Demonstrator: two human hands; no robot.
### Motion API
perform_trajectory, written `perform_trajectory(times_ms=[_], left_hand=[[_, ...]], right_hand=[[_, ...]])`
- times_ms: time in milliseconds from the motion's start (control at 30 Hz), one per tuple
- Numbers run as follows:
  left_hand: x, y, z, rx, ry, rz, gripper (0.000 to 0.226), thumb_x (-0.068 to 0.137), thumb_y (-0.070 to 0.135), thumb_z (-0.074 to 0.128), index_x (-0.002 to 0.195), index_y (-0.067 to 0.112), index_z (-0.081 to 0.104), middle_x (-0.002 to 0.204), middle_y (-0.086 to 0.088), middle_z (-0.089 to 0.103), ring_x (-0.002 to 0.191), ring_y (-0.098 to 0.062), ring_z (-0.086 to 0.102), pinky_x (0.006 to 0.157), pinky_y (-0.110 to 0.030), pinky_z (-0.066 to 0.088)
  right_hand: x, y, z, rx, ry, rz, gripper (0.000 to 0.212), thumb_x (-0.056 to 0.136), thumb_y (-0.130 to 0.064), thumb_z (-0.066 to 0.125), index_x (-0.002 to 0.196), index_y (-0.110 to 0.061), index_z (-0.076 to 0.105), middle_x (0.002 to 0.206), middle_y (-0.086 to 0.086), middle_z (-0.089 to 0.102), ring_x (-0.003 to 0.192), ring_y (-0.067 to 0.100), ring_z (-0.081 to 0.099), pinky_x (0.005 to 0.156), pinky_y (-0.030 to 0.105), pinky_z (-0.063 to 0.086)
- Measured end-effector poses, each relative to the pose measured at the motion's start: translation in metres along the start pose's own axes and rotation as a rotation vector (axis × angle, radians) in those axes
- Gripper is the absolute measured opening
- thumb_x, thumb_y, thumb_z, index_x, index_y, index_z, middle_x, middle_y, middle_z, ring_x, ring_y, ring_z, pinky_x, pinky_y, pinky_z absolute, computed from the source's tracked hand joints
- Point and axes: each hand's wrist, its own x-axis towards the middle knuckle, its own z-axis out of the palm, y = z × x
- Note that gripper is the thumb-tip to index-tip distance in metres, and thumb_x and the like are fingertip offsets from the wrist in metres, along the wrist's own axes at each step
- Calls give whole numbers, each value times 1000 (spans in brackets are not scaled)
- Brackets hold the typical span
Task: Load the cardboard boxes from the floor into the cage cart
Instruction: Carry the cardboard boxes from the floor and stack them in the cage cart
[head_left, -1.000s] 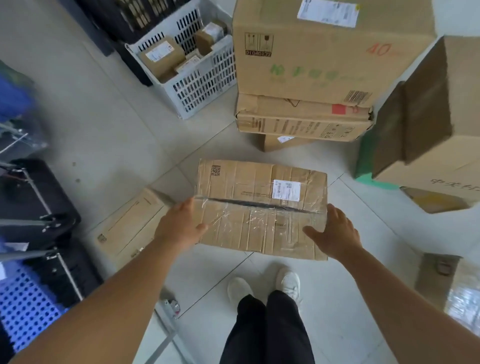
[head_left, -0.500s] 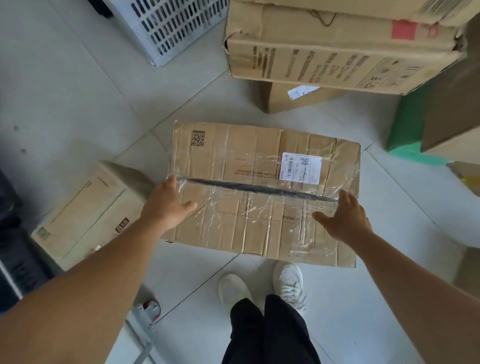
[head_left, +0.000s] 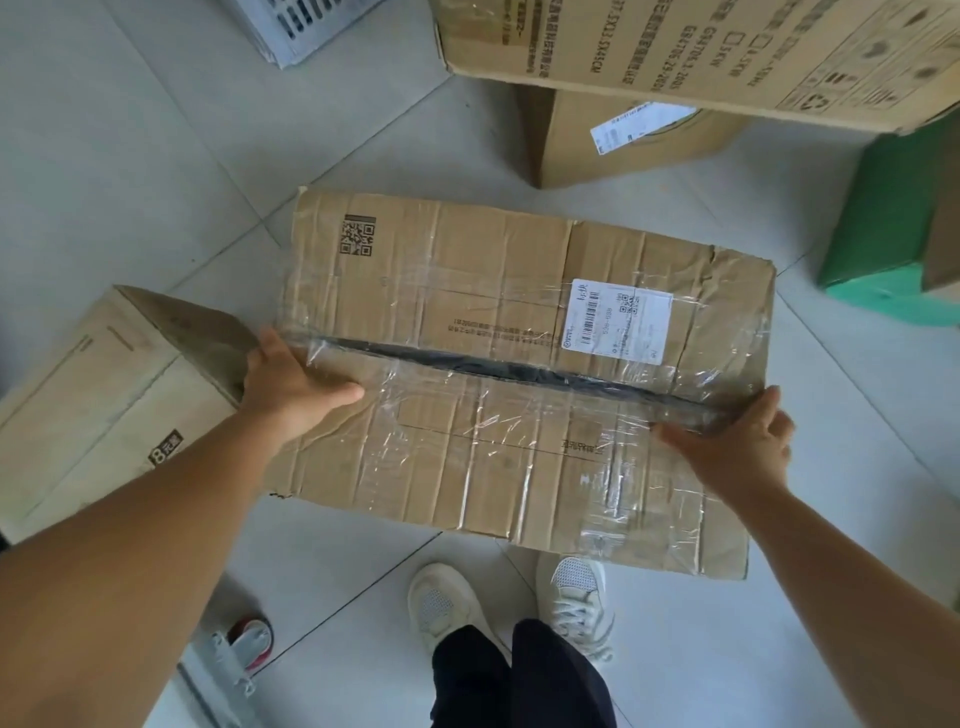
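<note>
A wide, creased cardboard box (head_left: 467, 291) wrapped in clear tape, with a white shipping label and a dark slit along its top seam, lies in front of my feet. My left hand (head_left: 288, 387) grips its left end, thumb lying on top and fingers down the side. At the right end, my right hand (head_left: 737, 447) holds on the same way. The box's near edge hides the toe of my right shoe. Whether the box rests on the floor or is raised, I cannot tell. Of the cage cart only a red caster and metal frame (head_left: 244, 644) show at bottom left.
A smaller cardboard box (head_left: 93, 400) sits on the tiled floor touching the left end. Behind, a large printed carton (head_left: 675, 52) rests on another box (head_left: 623, 150). A green box (head_left: 893, 228) stands at right, and a white slatted crate (head_left: 306, 26) at top left.
The view has dropped closer to the taped box, which now fills more of the frame. Both hands have slid from its near corners onto its two ends.
</note>
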Motion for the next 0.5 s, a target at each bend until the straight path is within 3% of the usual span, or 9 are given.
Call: perform_trajectory(times_ms=[100, 267, 500], left_hand=[[2, -4, 1, -35, 12, -2, 128, 62, 40, 88, 153, 14, 1, 154, -17, 18, 139, -38, 28, 114, -48, 29], [-7, -7, 0, -34, 50, 41, 115, 57, 41, 90, 146, 11, 24, 143, -16, 35, 129, -37, 41, 108, -49, 37], [-67, -4, -28, -120, 32, 15, 115, 51, 46, 91, 143, 14, 30, 140, -11, 40, 127, -32, 46, 106, -46, 42]], right_hand=[[3, 6, 1, 99, -19, 28, 110, 57, -46, 89, 140, -19, 21, 130, 16, 39, 113, 42, 52, 97, 52, 48], [1, 4, -9, 109, -36, -12, 105, 62, -42, 89, 139, -17, 24, 130, 13, 40, 113, 40, 53, 99, 51, 47], [-28, 2, -66, 94, -18, -67, 104, 60, -39, 91, 139, -18, 27, 128, 15, 41, 112, 40, 52, 97, 56, 48]])
